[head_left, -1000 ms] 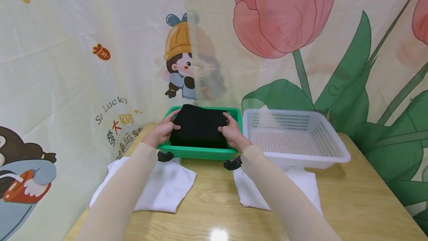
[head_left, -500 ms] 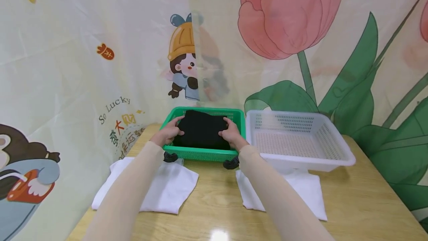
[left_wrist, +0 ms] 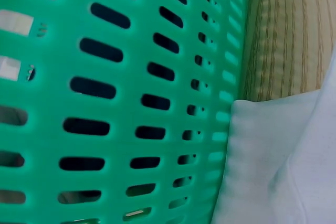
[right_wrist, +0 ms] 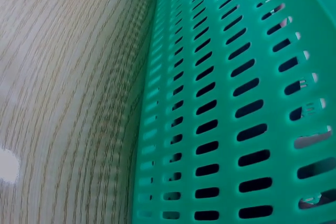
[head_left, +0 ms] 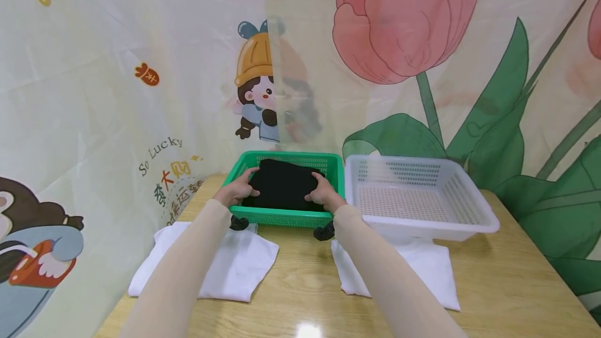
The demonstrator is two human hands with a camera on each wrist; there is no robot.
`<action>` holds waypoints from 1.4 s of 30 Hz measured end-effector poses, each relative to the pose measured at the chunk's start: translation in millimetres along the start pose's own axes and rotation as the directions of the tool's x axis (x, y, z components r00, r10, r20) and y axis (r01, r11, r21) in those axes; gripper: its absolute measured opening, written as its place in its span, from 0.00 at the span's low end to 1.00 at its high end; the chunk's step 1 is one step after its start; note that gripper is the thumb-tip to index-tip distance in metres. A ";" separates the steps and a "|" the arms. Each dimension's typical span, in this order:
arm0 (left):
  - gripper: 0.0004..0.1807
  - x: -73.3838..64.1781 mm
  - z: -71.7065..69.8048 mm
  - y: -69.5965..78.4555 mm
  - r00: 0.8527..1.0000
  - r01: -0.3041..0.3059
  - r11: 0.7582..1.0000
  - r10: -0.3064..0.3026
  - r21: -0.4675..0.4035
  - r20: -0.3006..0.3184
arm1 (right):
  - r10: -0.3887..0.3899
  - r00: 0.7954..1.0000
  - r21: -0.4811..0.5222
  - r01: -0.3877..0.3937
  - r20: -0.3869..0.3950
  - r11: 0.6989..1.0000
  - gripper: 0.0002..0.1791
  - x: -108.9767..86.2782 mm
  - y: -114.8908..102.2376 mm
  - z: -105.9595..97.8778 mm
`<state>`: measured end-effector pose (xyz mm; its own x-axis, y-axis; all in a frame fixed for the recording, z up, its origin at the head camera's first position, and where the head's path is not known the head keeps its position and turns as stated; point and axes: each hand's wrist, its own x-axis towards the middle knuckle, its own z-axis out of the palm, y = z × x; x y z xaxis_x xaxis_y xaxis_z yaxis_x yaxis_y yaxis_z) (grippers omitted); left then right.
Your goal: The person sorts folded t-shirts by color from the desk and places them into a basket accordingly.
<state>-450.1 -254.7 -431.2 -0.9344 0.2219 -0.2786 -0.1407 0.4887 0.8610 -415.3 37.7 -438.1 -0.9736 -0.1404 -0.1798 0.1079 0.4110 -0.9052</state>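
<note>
In the head view a folded black cloth (head_left: 284,184) lies inside the green basket (head_left: 281,217), its far edge a little raised. My left hand (head_left: 239,188) holds the cloth by its left side, thumb on top. On the opposite side my right hand (head_left: 323,193) grips the right edge, the thumb also on the black fabric. Some fingertips of both hands are hidden. Both wrist views face the slotted wall of the green basket (left_wrist: 126,93), with dark fabric behind the slots; neither hand shows there.
Right beside the green basket stands a white perforated basket (head_left: 422,223). A folded white cloth (head_left: 230,270) lies at the front left of the wooden table (head_left: 300,280), and another white cloth (head_left: 427,265) lies at the right, partly under my sleeve. A printed curtain (head_left: 188,40) hangs behind.
Both hands have moved down with the black cloth, so it sits lower and flatter in the green basket. The head view has shifted slightly.
</note>
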 end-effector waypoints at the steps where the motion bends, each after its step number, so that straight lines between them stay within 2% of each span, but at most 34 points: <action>1: 0.51 -0.5 -0.3 -0.9 1.000 0.001 1.000 -0.001 -0.009 0.002 | 0.002 1.000 0.006 -0.002 0.001 1.000 0.50 -0.5 -0.2 0.5; 5: 0.54 -4.4 -0.9 -2.7 1.000 -0.028 0.999 0.029 -0.026 0.012 | 0.016 1.000 0.006 -0.016 0.007 1.000 0.49 -2.7 -0.7 2.7; 10: 0.53 -8.3 -0.7 -4.6 0.997 -0.074 0.997 0.074 -0.001 0.027 | 0.016 1.000 0.018 -0.016 0.016 1.000 0.47 -4.5 -0.9 4.2; 17: 0.47 -11.6 0.8 -5.1 0.995 -0.084 0.996 0.083 0.021 0.052 | -0.014 0.999 0.073 0.011 0.043 0.997 0.45 -10.3 -1.6 2.6; 23: 0.42 -25.7 -4.6 7.6 0.994 -0.102 0.985 0.097 0.142 0.045 | -0.081 0.992 0.105 0.071 0.095 0.992 0.43 -29.2 -19.8 -15.1; 26: 0.39 -39.8 -9.2 19.8 0.992 -0.123 0.967 0.116 0.221 0.048 | -0.108 0.985 0.095 0.096 0.133 0.991 0.41 -44.1 -34.4 -29.5; 29: 0.38 -56.5 -12.5 33.1 0.986 -0.164 0.952 0.155 0.259 0.056 | -0.139 0.975 0.101 0.122 0.173 0.987 0.39 -63.9 -48.0 -44.8; 34: 0.35 -93.4 -20.1 46.0 0.964 -0.267 0.938 0.260 0.222 0.059 | -0.203 0.954 0.159 0.170 0.221 0.973 0.39 -104.7 -63.1 -62.9; 38: 0.34 -130.5 -29.4 42.1 0.944 -0.329 0.926 0.328 0.185 0.040 | -0.264 0.936 0.195 0.221 0.232 0.956 0.39 -134.7 -63.5 -66.6; 42: 0.33 -164.9 -40.1 26.2 0.933 -0.356 0.920 0.359 0.162 0.013 | -0.303 0.927 0.245 0.248 0.221 0.937 0.38 -160.6 -54.6 -61.6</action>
<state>-312.7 -312.3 -345.6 -0.9183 0.3934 0.0439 0.2566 0.5072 0.8227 -277.3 93.3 -336.1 -0.8907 -0.4540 0.0228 -0.0916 0.1300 -0.9873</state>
